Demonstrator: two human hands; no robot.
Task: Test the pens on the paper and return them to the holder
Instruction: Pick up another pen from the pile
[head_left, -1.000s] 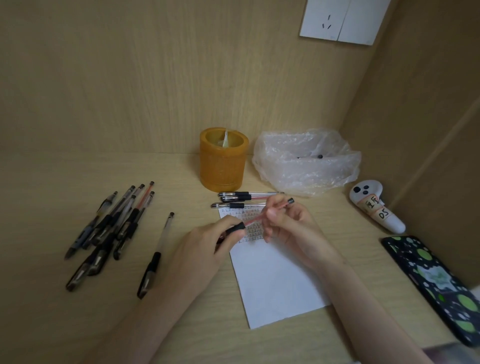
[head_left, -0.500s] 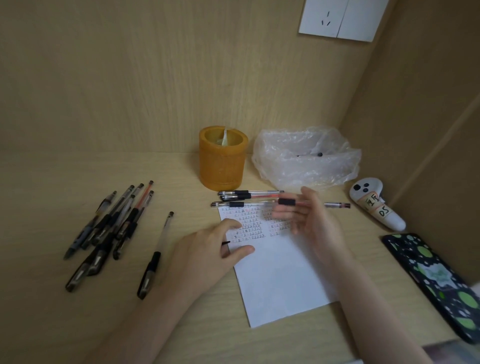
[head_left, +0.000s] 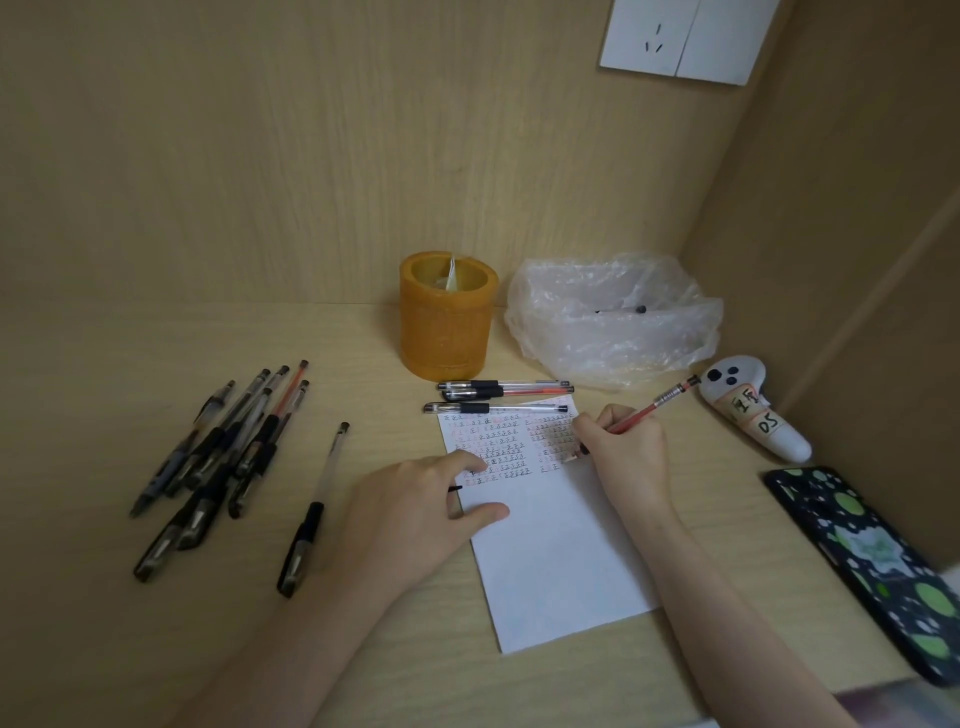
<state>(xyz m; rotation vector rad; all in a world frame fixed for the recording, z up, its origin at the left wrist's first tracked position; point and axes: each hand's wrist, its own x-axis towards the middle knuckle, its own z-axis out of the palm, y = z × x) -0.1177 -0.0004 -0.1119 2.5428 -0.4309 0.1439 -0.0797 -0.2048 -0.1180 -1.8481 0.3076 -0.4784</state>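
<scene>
Right hand (head_left: 621, 452), pen (head_left: 655, 407) now on paper (head_left: 550, 545)

1. A crumpled clear plastic bag (head_left: 613, 322) is seen at the back of the wooden desk (head_left: 104, 597), in the corner.
2. A white controller (head_left: 753, 405), marked with handwritten labels, is laid just right of the bag.
3. A dark phone (head_left: 872, 566) with green spots is placed near the right edge.
4. A white wall socket (head_left: 680, 36) is mounted above.

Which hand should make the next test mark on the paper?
Right. The right hand already grips the red pen with its tip at the paper, while the left hand lies on the sheet's left edge, likely steadying it.
</scene>
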